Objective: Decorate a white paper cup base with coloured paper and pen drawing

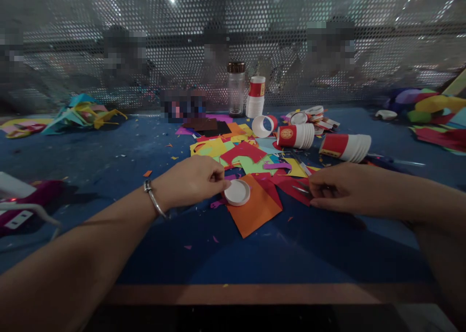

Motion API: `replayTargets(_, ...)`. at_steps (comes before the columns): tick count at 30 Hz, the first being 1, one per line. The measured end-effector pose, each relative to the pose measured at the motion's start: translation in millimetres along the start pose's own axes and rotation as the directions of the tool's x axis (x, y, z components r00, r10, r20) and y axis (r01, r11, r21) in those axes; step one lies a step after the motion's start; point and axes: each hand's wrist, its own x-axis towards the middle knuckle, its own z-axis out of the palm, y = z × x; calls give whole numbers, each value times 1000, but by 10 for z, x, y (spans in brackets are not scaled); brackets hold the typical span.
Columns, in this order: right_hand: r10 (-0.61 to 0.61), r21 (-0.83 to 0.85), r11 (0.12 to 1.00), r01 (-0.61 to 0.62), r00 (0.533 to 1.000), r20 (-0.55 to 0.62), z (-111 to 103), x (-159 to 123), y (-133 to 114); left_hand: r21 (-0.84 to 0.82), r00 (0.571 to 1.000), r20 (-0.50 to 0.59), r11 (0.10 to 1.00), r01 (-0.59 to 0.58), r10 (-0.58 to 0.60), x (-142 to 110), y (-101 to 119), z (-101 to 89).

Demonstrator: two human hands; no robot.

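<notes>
Between thumb and fingers, my left hand (202,179) pinches the rim of a round white paper-cup bottom (237,192), a shallow disc with a low wall. The disc lies over the upper left part of an orange paper sheet (255,210). My right hand (335,189) is closed around scissors (303,188); their metal blades poke out to the left above red paper (287,186), and their handles are hidden in the fingers. A purple paper strip (278,166) lies just beyond the two hands.
Coloured paper scraps (243,152) cover the blue table's middle. Paper cups (296,136) lie tipped over behind my right hand. A glass bottle (236,91) and a cup stack (256,99) stand near the perforated metal screen (182,55). At left sits a purple power strip (22,215).
</notes>
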Motion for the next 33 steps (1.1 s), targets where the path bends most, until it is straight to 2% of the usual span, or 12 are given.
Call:
replayTargets(4, 9, -17, 1000, -9, 1000, 4, -14, 8, 2, -23, 999, -28, 999, -30, 29, 21, -14, 50)
replayTargets(9, -40, -31, 999, 36, 989, -141, -89, 47, 28, -41, 1000, -8, 999, 1, -1, 26, 17, 55)
replayTargets(14, -29, 159, 985, 73, 965, -262, -154, 45, -37, -60, 997, -58, 997, -49, 46, 2, 23, 18)
replayTargets(17, 17, 321, 942, 99, 941, -339, -180, 31, -111, -90, 994, -87, 993, -78, 70, -10, 29, -7)
replayTargets(19, 83, 479, 870, 119, 922, -379, -166, 34, -157, -99, 989, -102, 988, -117, 107, -14, 37, -18)
replayTargets(21, 171, 665, 733, 141, 909, -381, -116, 56, -198, -89, 980, -122, 981, -171, 159, -19, 48, -23)
replayTargets(24, 280, 858, 491, 151, 905, -320, -1, 119, -260, -53, 957, -180, 970, -238, 225, -32, 67, -22)
replayTargets(27, 346, 941, 320, 108, 912, -222, 105, 193, -338, -19, 934, -237, 960, -279, 266, -48, 84, -11)
replayTargets(33, 372, 983, 158, 92, 917, -145, 196, 271, -478, 36, 915, -249, 947, -318, 317, -54, 84, 27)
